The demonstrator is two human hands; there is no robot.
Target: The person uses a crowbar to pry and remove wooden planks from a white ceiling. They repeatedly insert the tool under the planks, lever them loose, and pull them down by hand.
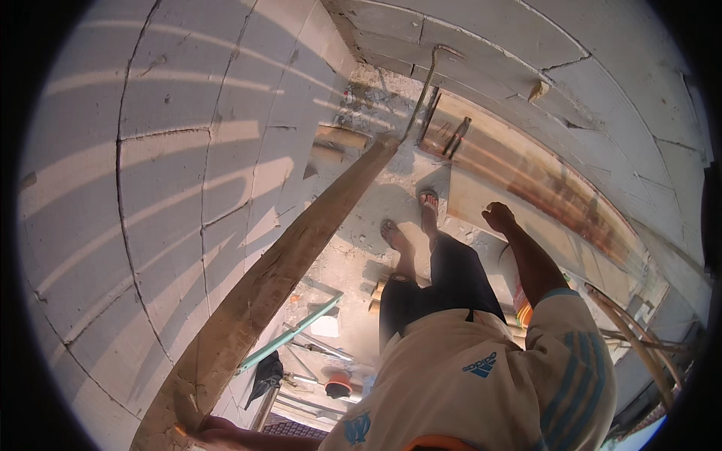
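Note:
A long wooden plank (282, 259) runs from the lower left to the middle of the floor area, tilted. My left hand (210, 432) grips its near end from the side; most of those fingers are behind the wood. At the plank's far end, a thin bent metal rod (427, 86) rises toward the block wall and ends in a hook. My right hand (499, 217) hangs away from the plank with its fingers curled, and nothing shows in it. Below it lies a flat wooden board (481, 188).
Pale block walls stand at the left (165, 173) and far side (496, 52). Long stained boards (541, 180) lean along the far wall. A green metal bar (297, 331), a dark cloth (265, 378) and an orange-rimmed bucket (338, 385) are at the lower left. Bent poles (635, 338) stand at right.

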